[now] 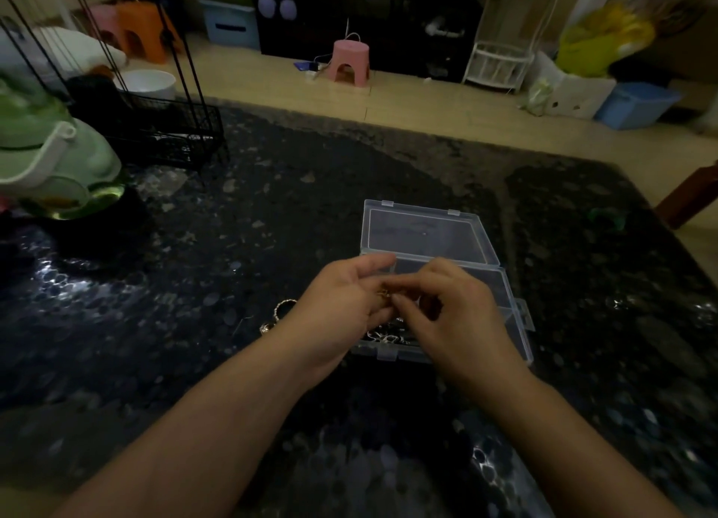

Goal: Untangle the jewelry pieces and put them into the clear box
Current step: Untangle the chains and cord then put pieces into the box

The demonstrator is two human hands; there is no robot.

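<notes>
Holding tangled jewelry (388,337), open clear box (509,304)

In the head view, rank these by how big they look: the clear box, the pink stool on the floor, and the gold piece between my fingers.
1. clear box
2. pink stool, farther away, so true size unsure
3. gold piece

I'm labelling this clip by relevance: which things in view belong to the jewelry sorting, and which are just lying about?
Part of the job:
- clear box, lid open
- gold piece, pinched by left hand and right hand
- jewelry in the box
- rings on the table

Lying about:
- black wire rack
- green jug
- pink stool
</notes>
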